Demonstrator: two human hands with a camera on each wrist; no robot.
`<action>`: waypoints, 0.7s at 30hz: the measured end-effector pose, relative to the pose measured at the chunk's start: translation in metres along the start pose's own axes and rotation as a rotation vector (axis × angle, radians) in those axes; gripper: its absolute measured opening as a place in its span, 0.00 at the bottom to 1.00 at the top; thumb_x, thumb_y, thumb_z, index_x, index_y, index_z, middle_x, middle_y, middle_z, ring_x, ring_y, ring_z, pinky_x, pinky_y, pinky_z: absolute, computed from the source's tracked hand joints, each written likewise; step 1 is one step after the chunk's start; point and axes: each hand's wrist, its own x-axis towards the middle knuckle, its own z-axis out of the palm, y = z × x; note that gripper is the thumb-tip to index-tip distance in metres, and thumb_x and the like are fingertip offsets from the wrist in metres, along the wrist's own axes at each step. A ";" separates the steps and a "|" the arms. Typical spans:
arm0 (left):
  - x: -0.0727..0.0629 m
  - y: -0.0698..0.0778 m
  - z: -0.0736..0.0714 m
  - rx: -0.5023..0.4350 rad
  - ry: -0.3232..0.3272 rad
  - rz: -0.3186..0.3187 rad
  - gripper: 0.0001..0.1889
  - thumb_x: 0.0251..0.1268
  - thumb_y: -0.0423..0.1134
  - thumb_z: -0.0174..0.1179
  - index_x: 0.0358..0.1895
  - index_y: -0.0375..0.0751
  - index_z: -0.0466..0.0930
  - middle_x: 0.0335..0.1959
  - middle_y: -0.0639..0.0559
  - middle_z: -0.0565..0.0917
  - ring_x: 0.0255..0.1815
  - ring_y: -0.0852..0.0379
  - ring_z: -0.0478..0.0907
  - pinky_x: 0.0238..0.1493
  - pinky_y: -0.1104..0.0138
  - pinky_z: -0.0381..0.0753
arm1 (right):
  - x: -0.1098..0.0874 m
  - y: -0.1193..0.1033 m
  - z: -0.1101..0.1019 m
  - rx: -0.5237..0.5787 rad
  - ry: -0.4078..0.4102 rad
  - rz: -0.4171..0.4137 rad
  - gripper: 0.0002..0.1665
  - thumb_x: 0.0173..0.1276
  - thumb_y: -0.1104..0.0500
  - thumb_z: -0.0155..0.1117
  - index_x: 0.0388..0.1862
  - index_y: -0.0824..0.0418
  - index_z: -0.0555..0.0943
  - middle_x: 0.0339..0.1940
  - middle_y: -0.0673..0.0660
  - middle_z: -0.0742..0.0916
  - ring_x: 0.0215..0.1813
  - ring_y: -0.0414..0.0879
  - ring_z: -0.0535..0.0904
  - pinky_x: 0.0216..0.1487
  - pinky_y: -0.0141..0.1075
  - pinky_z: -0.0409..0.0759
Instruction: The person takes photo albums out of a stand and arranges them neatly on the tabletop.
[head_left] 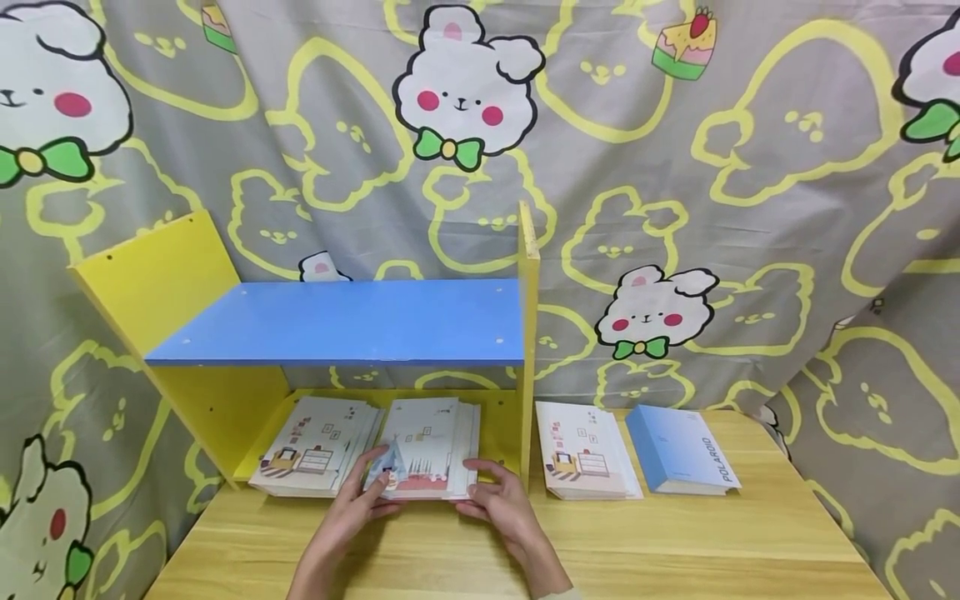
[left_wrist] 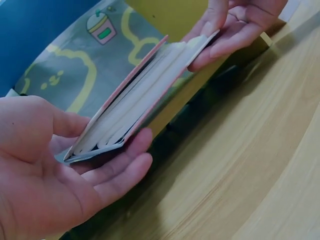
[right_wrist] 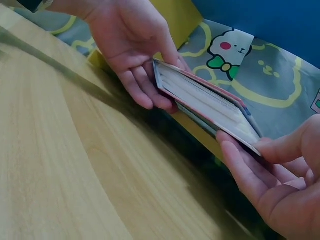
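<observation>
Both hands hold a thick hardcover book (head_left: 420, 429) with a pale cover showing a tent and room drawing, at the front of the shelf's lower compartment. My left hand (head_left: 358, 492) grips its left side, thumb on the cover and fingers underneath. On the other side, my right hand (head_left: 504, 502) pinches the right edge the same way. In the left wrist view the book's page edges (left_wrist: 135, 95) face the front, between pinkish cover boards. Just left of the held book lies a similar book (head_left: 311, 442) with a chair-and-dresser drawing.
The yellow shelf unit (head_left: 528, 333) has a blue board (head_left: 360, 321) above the hands and side panels around the compartment. Right of it, on the wooden table (head_left: 675, 542), lie another pale book (head_left: 581, 450) and a blue book marked POLAROID (head_left: 678, 450). A patterned curtain (head_left: 637, 208) hangs behind.
</observation>
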 end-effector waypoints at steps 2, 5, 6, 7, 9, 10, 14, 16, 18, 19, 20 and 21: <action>0.001 0.000 0.000 -0.023 -0.016 0.004 0.28 0.82 0.29 0.46 0.79 0.45 0.54 0.75 0.29 0.49 0.52 0.44 0.81 0.55 0.51 0.85 | -0.001 -0.001 -0.001 0.001 -0.006 -0.002 0.28 0.70 0.75 0.57 0.69 0.75 0.71 0.47 0.70 0.86 0.45 0.60 0.88 0.49 0.44 0.88; 0.002 0.001 0.000 -0.065 -0.042 0.011 0.29 0.81 0.28 0.46 0.80 0.45 0.53 0.72 0.29 0.53 0.54 0.46 0.79 0.56 0.53 0.85 | -0.002 -0.003 -0.002 0.003 -0.015 -0.005 0.27 0.70 0.75 0.57 0.68 0.75 0.72 0.47 0.69 0.86 0.46 0.59 0.88 0.49 0.43 0.88; 0.002 0.002 0.000 -0.078 -0.049 0.015 0.29 0.81 0.28 0.45 0.80 0.45 0.52 0.71 0.29 0.55 0.54 0.46 0.78 0.56 0.54 0.85 | -0.002 -0.004 -0.002 0.004 -0.017 -0.006 0.28 0.69 0.75 0.57 0.68 0.74 0.72 0.47 0.69 0.86 0.46 0.59 0.88 0.49 0.43 0.88; 0.002 0.002 -0.001 -0.093 -0.051 0.017 0.29 0.81 0.28 0.45 0.80 0.45 0.52 0.69 0.29 0.57 0.54 0.47 0.78 0.55 0.56 0.85 | -0.002 -0.004 -0.001 0.003 -0.021 -0.006 0.28 0.69 0.75 0.57 0.68 0.74 0.72 0.47 0.69 0.87 0.46 0.59 0.88 0.49 0.43 0.88; 0.002 0.004 -0.001 -0.122 -0.043 0.019 0.29 0.81 0.28 0.46 0.80 0.46 0.54 0.65 0.31 0.61 0.53 0.48 0.77 0.53 0.58 0.85 | -0.003 -0.006 -0.001 0.002 -0.027 -0.007 0.28 0.69 0.75 0.57 0.68 0.73 0.72 0.47 0.68 0.87 0.46 0.59 0.88 0.50 0.44 0.88; 0.002 0.005 -0.001 -0.139 -0.036 0.017 0.29 0.81 0.28 0.46 0.80 0.47 0.55 0.64 0.32 0.62 0.53 0.49 0.77 0.52 0.60 0.85 | -0.003 -0.007 0.000 0.002 -0.030 -0.007 0.28 0.69 0.76 0.57 0.68 0.73 0.72 0.46 0.68 0.87 0.46 0.59 0.88 0.50 0.44 0.88; 0.001 0.009 -0.003 -0.175 0.002 0.019 0.29 0.80 0.29 0.47 0.79 0.48 0.57 0.64 0.35 0.65 0.52 0.51 0.77 0.49 0.64 0.84 | -0.005 -0.010 0.003 0.001 -0.047 -0.007 0.28 0.69 0.76 0.57 0.69 0.71 0.73 0.44 0.67 0.87 0.45 0.61 0.88 0.50 0.44 0.88; 0.000 0.011 -0.005 -0.182 0.013 0.024 0.29 0.80 0.29 0.47 0.79 0.48 0.58 0.64 0.35 0.67 0.51 0.51 0.78 0.48 0.65 0.85 | -0.006 -0.011 0.003 0.003 -0.058 -0.007 0.29 0.69 0.76 0.57 0.69 0.70 0.73 0.40 0.65 0.87 0.45 0.63 0.87 0.50 0.45 0.88; -0.001 0.012 -0.009 -0.174 0.018 0.040 0.29 0.78 0.28 0.49 0.79 0.47 0.59 0.62 0.36 0.71 0.50 0.51 0.80 0.48 0.65 0.85 | -0.007 -0.013 0.004 0.006 -0.072 -0.007 0.29 0.68 0.76 0.57 0.69 0.70 0.73 0.39 0.65 0.87 0.46 0.65 0.87 0.50 0.45 0.88; -0.002 0.012 -0.011 -0.171 0.019 0.049 0.30 0.78 0.28 0.51 0.79 0.46 0.60 0.61 0.36 0.72 0.49 0.51 0.80 0.47 0.65 0.86 | -0.007 -0.014 0.004 0.008 -0.081 -0.009 0.29 0.69 0.76 0.57 0.69 0.70 0.72 0.39 0.65 0.87 0.46 0.65 0.87 0.50 0.45 0.88; -0.002 0.013 -0.013 -0.160 0.018 0.058 0.30 0.77 0.28 0.53 0.78 0.46 0.60 0.59 0.36 0.74 0.48 0.51 0.81 0.47 0.65 0.86 | -0.007 -0.015 0.005 0.007 -0.090 -0.014 0.29 0.69 0.76 0.57 0.70 0.70 0.72 0.39 0.65 0.87 0.46 0.65 0.87 0.50 0.44 0.88; -0.003 0.014 -0.015 -0.148 0.013 0.068 0.31 0.76 0.28 0.54 0.78 0.46 0.61 0.58 0.37 0.75 0.48 0.51 0.81 0.47 0.65 0.86 | -0.008 -0.016 0.005 0.003 -0.100 -0.020 0.29 0.69 0.76 0.58 0.70 0.70 0.72 0.40 0.66 0.87 0.46 0.64 0.87 0.50 0.44 0.88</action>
